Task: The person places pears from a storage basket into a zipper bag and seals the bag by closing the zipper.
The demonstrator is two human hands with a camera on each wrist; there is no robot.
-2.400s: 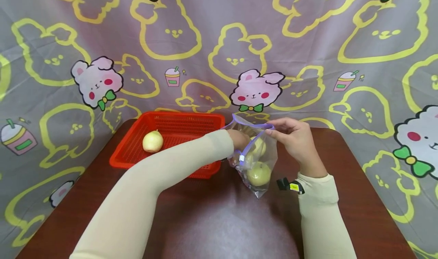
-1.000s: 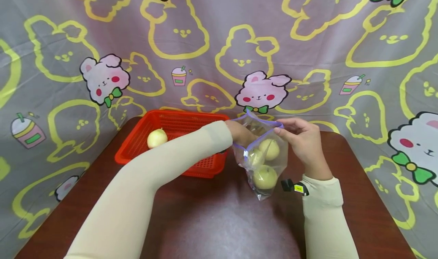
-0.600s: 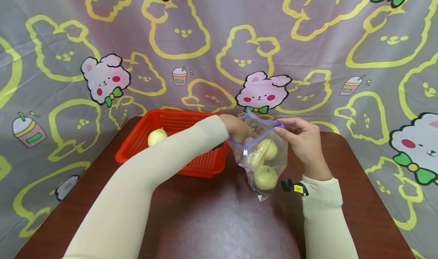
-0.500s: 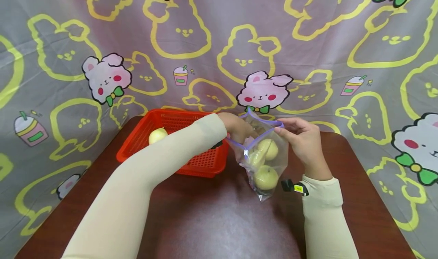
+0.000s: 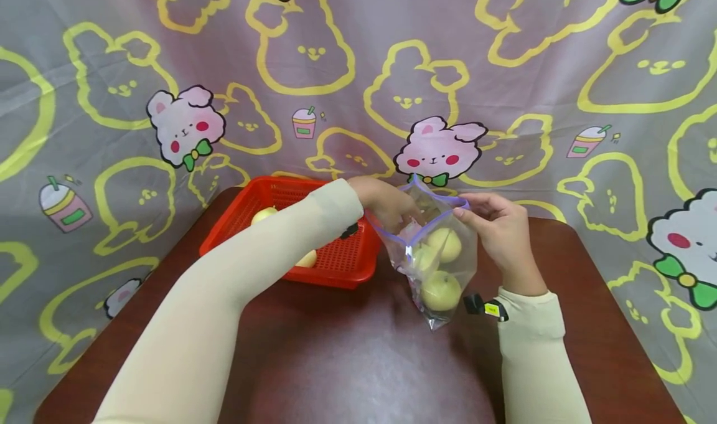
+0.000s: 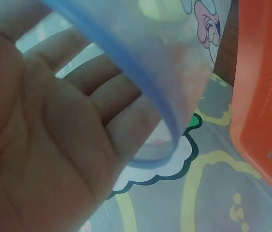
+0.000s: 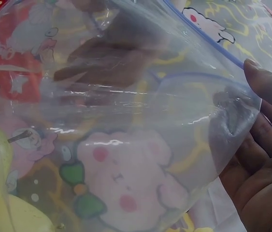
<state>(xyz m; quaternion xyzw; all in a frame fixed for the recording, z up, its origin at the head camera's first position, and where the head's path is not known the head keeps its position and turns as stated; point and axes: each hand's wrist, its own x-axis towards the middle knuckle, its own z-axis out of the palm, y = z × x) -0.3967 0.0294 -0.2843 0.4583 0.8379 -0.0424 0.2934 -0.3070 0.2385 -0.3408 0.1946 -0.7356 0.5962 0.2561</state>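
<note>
A clear zip bag [image 5: 404, 267] with a purple rim hangs tilted over the table, several round yellow pears [image 5: 440, 291] inside. My left hand [image 5: 386, 203] reaches into the bag's mouth from the left. In the left wrist view its palm is bare, with the fingers behind the blue-purple rim [image 6: 126, 60] and no pear in them. My right hand [image 5: 501, 231] pinches the rim's right corner between thumb and fingers. Through the film in the right wrist view, the left fingers [image 7: 107, 63] show above the pears.
A red slotted basket [image 5: 353, 277] stands behind and left of the bag. In it are a pear [image 5: 263, 214] at the back left and another pear [image 5: 307, 259], partly hidden by my left sleeve [image 5: 280, 243]. A patterned curtain [image 5: 336, 50] hangs behind the brown table [image 5: 313, 355].
My left hand has drawn back up and left within the bag's mouth, from deeper in. The left forearm has shifted, uncovering a second pear in the basket. The right hand keeps its hold.
</note>
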